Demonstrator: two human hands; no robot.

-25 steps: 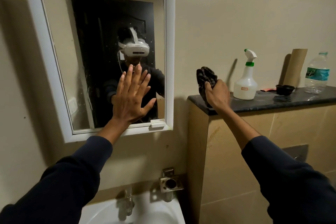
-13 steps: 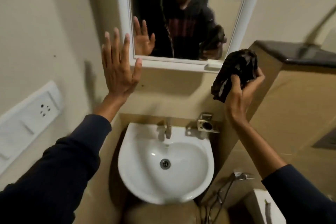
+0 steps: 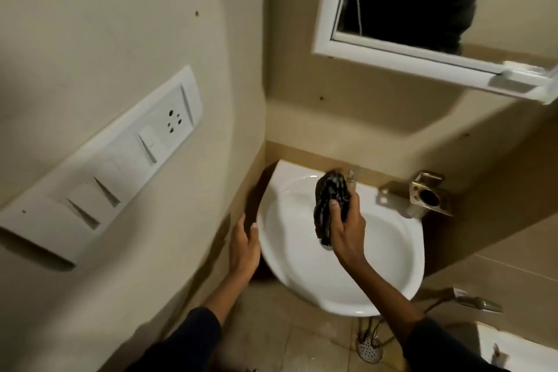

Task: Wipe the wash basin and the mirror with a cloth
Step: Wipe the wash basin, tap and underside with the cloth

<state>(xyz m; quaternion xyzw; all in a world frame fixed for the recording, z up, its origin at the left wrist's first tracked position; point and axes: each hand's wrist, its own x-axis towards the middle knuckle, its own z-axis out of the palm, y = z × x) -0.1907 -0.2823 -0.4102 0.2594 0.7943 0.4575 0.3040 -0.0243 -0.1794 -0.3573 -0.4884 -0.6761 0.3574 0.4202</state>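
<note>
Right hand, fingers curled, grips a bunched dark cloth above the white wash basin. Left hand, fingers relaxed and nearly straight, rests beside the basin's left rim.

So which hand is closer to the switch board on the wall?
The left hand. It rests at the wash basin's left rim, beside the wall holding the switch board. The right hand holds the cloth over the bowl, farther away.

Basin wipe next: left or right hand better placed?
Right. The right hand already grips the cloth above the basin bowl. The left hand holds nothing, at the basin's left rim by the wall.
</note>
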